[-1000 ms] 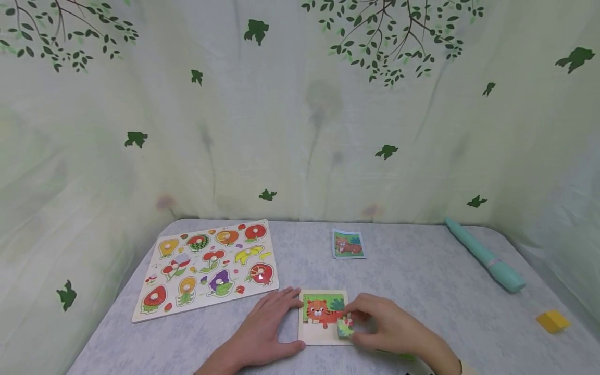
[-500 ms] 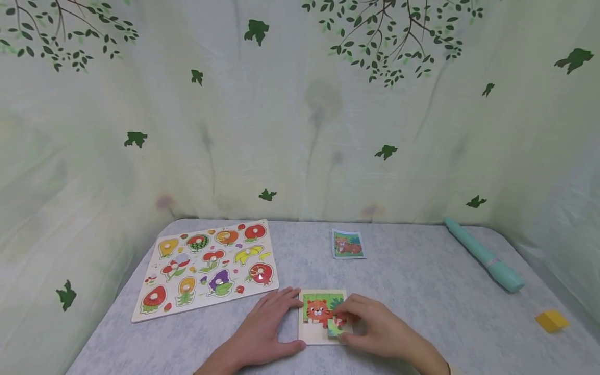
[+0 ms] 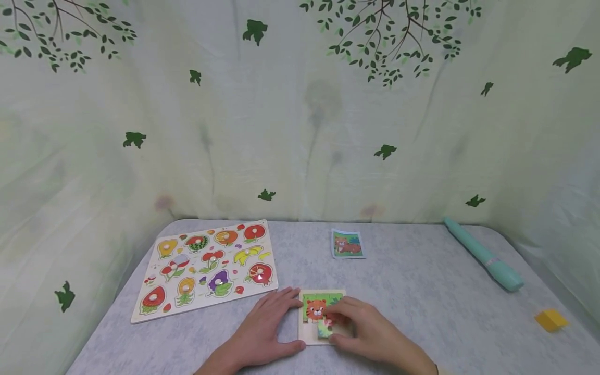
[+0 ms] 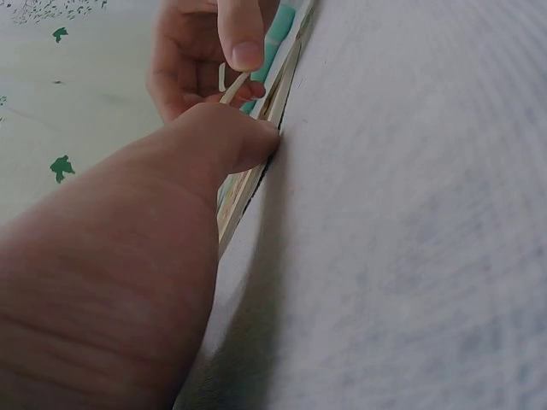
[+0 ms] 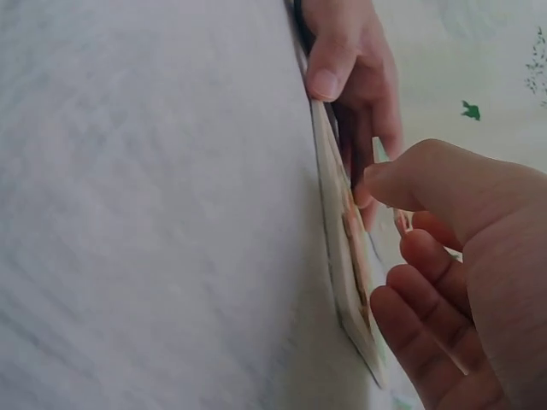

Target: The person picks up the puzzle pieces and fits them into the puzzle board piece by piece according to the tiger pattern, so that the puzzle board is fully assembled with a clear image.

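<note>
Puzzle board (image 3: pixel 308 333): located at the lower center of the frame, flat on the counter (image 3: pixel 422 291). An orange animal face on a green ground fills its upper part; a pale, bare strip shows along the bottom.

Left hand (image 3: pixel 269 328): fingers extended, thumb spread wide. The index fingertip and thumb touch the board's left edge, at its upper and lower portions respectively.

Right hand (image 3: pixel 361 325): narrow grip, thumb and fingertips pinching a green puzzle piece (image 3: pixel 323 329). The piece is held over the board's lower middle; both wrist views show it edge-on, raised above the board surface.

Surrounding items: a fruit board (image 3: pixel 199 294) lies at the left of the frame; a picture card (image 3: pixel 348 245) lies right of center, above the puzzle board. A teal tapered cylinder (image 3: pixel 485 255) lies diagonally at right, with a yellow block (image 3: pixel 552 320) at lower right. A leaf-patterned curtain (image 3: pixel 300 130) occupies the upper frame.
</note>
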`<state>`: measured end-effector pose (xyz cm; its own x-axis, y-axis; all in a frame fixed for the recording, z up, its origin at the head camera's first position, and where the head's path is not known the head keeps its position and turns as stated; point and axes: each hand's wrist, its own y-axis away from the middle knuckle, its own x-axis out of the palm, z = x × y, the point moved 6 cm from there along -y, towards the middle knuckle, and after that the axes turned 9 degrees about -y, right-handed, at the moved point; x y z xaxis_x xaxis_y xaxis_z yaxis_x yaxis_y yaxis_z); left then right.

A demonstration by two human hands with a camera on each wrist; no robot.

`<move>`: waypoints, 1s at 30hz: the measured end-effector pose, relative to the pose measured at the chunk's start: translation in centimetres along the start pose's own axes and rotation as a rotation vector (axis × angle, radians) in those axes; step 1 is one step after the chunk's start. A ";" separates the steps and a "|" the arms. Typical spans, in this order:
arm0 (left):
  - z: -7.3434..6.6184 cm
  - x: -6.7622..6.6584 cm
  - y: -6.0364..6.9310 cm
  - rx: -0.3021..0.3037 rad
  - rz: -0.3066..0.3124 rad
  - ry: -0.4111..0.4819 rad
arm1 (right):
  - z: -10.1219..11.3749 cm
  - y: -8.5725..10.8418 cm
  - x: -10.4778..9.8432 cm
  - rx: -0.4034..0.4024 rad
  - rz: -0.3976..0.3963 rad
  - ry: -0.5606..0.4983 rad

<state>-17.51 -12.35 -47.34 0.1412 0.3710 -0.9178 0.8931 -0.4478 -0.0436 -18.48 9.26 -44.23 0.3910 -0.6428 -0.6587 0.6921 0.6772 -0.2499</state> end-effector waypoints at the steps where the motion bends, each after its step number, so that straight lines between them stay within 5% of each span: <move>1: 0.0 0.0 0.0 0.002 -0.002 0.001 | 0.0 0.0 0.1 -0.001 -0.005 -0.004; 30: -0.1 -0.1 0.1 0.027 -0.023 -0.003 | -0.2 -0.2 2.5 -0.112 -0.063 -0.017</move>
<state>-17.43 -12.38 -47.25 0.1200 0.3790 -0.9176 0.8843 -0.4610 -0.0748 -17.74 7.57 -45.99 0.3598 -0.6907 -0.6273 0.6437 0.6704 -0.3691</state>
